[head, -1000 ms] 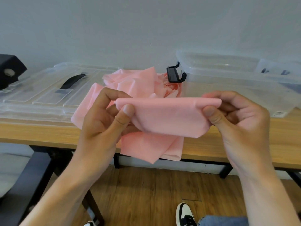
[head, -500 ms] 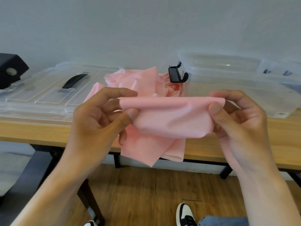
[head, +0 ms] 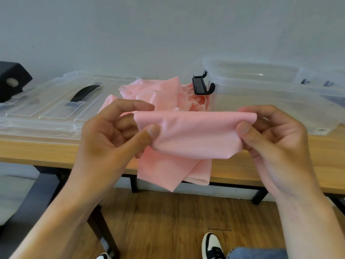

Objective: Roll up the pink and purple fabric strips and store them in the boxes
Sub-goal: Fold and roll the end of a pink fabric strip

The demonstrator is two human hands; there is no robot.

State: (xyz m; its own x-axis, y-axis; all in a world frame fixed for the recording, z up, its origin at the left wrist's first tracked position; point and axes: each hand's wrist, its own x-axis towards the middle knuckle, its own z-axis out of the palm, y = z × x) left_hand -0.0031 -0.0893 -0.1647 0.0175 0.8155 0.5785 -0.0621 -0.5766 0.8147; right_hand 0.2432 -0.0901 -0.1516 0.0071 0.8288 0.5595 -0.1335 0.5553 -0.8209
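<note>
A pink fabric strip (head: 194, 135) is stretched between my two hands just in front of the table edge. My left hand (head: 113, 139) pinches its left end between thumb and fingers. My right hand (head: 268, 135) pinches the right end the same way. The strip's loose tail hangs over the table edge, and the rest lies bunched on the table behind. A clear plastic box (head: 270, 94) with a black latch stands at the back right. No purple strip is in view.
A clear box lid (head: 46, 107) with a black handle lies flat on the wooden table (head: 37, 152) at the left. A black object (head: 11, 79) sits at the far left. My shoe (head: 212, 245) and the wooden floor show below.
Both hands have lifted slightly and worked the fabric's top edge; my left fingers have spread and re-pinched the left end. The fold between my hands looks a little tighter.
</note>
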